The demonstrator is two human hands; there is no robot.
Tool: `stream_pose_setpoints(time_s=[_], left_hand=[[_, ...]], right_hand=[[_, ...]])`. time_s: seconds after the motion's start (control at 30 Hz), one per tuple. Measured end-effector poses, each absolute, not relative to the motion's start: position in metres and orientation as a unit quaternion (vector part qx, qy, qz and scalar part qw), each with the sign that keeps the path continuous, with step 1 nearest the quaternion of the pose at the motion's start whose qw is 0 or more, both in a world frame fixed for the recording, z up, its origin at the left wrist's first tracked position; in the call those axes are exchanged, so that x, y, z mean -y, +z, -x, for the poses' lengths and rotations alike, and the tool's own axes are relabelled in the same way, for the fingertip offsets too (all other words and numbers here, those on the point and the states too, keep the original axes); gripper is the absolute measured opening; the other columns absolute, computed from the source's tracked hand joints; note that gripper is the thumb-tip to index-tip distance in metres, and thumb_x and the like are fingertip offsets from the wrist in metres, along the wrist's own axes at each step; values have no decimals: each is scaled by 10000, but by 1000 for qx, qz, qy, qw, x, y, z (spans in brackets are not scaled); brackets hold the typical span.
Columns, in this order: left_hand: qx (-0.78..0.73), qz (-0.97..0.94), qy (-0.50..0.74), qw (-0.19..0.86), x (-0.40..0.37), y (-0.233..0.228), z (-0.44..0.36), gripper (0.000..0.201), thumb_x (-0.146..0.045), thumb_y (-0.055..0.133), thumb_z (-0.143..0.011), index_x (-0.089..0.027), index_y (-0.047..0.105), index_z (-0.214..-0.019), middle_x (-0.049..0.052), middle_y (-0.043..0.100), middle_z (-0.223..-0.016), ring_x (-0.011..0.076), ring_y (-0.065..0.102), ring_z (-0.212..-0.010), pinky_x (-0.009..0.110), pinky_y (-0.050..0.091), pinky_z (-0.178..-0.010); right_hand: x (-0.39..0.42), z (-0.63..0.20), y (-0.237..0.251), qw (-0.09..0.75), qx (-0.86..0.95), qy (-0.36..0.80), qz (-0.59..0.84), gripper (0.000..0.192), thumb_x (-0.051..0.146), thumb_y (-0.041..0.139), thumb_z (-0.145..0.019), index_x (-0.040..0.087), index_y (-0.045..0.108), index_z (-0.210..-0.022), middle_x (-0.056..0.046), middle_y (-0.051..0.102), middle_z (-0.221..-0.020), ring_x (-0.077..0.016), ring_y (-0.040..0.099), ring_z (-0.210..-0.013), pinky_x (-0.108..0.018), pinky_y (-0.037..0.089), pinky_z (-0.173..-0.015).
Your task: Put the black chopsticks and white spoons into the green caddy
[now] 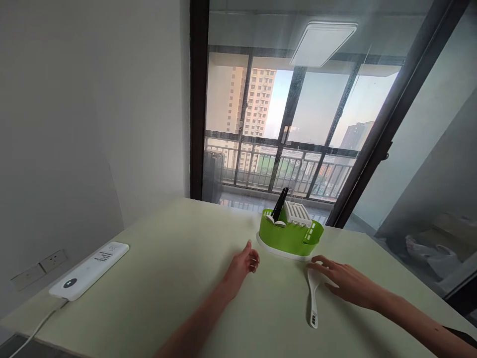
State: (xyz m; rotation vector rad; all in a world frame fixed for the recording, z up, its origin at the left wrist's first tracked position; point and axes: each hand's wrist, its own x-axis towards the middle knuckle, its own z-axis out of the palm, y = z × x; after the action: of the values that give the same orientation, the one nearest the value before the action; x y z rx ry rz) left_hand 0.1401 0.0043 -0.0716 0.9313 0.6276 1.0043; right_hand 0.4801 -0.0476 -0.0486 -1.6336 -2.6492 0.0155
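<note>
A green drying rack on a white tray stands at the far side of the pale table. It holds a black utensil, some white round pieces and a white slotted insert. A white spatula lies flat on the table in front of the rack. My left hand hovers just left of the rack with its fingers loosely curled and nothing in it. My right hand lies palm down with its fingers spread, the fingertips over the spatula's blade.
A white power strip with a cable lies at the table's left edge, near wall sockets. Behind the table is a large glass door with a dark frame and a balcony railing beyond. Bags lie on the floor at right.
</note>
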Motion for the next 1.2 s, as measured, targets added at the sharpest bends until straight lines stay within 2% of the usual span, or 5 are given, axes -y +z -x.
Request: stream_pose_setpoints(time_s=[0.17, 0.83, 0.93, 1.07, 1.2], left_hand=[[-286, -434, 452, 725, -3, -70, -139, 587, -751, 609, -794, -168, 591, -730, 16, 558, -742, 120, 465, -627, 287, 333, -631], [-281, -441, 452, 723, -1, -73, -138, 550, -710, 602, -832, -165, 596, -762, 26, 564, -766, 127, 467, -648, 285, 333, -637], [-283, -439, 453, 722, -1, -71, -138, 556, -721, 606, -820, -168, 599, -762, 23, 565, -765, 128, 465, -644, 292, 330, -641], [-287, -440, 452, 721, -1, -71, -138, 563, -730, 615, -805, -170, 589, -752, 21, 557, -759, 127, 456, -638, 293, 322, -639], [-285, -445, 451, 719, -1, -73, -138, 553, -714, 614, -819, -164, 591, -763, 20, 554, -758, 123, 453, -633, 291, 322, -632]], right_hand=[[46, -475, -54, 13, 832, 31, 553, 575, 209, 522, -848, 360, 551, -1403, -87, 549, -1400, -222, 708, -892, -389, 549, -843], [36, -459, -57, 32, 821, 55, 568, 452, 308, 415, -965, 284, 575, -1388, -111, 679, -1286, -301, 693, -1071, -420, 521, -896], [31, -454, -59, 38, 806, 105, 581, 389, 295, 438, -937, 224, 659, -1249, -116, 721, -1186, -304, 695, -1054, -429, 533, -877], [31, -442, -53, 84, 766, 285, 570, 251, 298, 478, -899, 187, 691, -969, -66, 741, -955, -207, 718, -712, -326, 570, -670], [36, -424, -39, 141, 734, 341, 571, 247, 374, 535, -884, 173, 676, -912, -50, 731, -907, -184, 712, -682, -290, 575, -640]])
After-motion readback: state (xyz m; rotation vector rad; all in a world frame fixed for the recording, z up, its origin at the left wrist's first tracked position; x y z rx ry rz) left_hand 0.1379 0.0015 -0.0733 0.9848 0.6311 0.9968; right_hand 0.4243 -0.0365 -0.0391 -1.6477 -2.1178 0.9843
